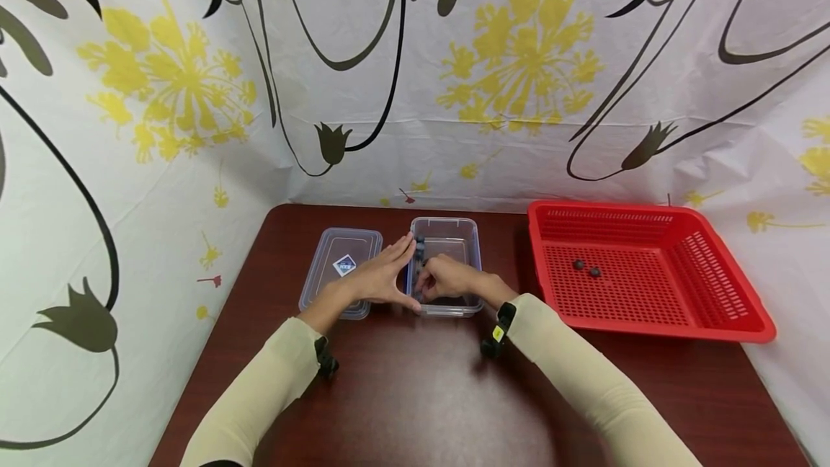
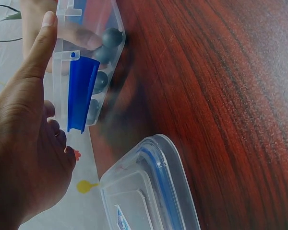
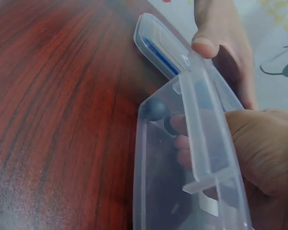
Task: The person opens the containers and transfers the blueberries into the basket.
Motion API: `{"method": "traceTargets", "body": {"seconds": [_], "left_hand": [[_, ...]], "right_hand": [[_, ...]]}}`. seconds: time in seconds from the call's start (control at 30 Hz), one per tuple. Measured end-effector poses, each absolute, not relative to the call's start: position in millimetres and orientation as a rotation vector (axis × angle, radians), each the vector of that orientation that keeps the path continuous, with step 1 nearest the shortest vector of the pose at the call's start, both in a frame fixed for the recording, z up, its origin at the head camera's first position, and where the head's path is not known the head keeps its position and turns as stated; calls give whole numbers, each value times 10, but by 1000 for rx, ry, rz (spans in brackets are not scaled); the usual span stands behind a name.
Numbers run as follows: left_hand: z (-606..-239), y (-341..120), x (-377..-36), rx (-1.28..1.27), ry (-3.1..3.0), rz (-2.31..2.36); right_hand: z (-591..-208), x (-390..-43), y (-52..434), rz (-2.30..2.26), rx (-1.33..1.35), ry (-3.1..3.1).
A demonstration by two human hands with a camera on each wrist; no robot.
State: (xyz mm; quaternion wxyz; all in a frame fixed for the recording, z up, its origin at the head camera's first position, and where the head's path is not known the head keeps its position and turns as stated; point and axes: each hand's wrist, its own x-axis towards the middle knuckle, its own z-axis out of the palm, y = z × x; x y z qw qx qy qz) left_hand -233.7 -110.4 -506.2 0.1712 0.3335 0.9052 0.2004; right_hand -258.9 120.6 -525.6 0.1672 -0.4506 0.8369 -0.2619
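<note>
Smooth, round, dark blue-grey balls point(image 2: 112, 37) line the left wall inside a clear, rectangular plastic container point(image 1: 454, 222) with a blue clip point(image 2: 81, 96), upright on the reddish-brown counter point(image 1: 415, 395). The right hand point(image 1: 450, 277) reaches inside, fingers curled at a ball, whether pinching it I cannot tell; the left hand point(image 1: 382, 276) touches the container, straight fingers apart from the thumb.

Box point(image 1: 454, 310) & lid point(image 1: 337, 282) look smooth plast., tbl point(image 1: 415, 388) wood-look w/ gloss.
</note>
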Motion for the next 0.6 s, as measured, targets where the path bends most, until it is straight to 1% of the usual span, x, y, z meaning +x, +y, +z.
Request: {"method": "traceTargets", "body": {"seconds": [0.4,0.6], "left_hand": [[-5063,-1104,-2335,961,2572,550],[-5053,-1103,-2339,964,2568,559]], "right_hand": [[-4986,-2600,1434,-816,-1245,2409],[-4685,-2641,1698,-888,-1265,2416]]}}
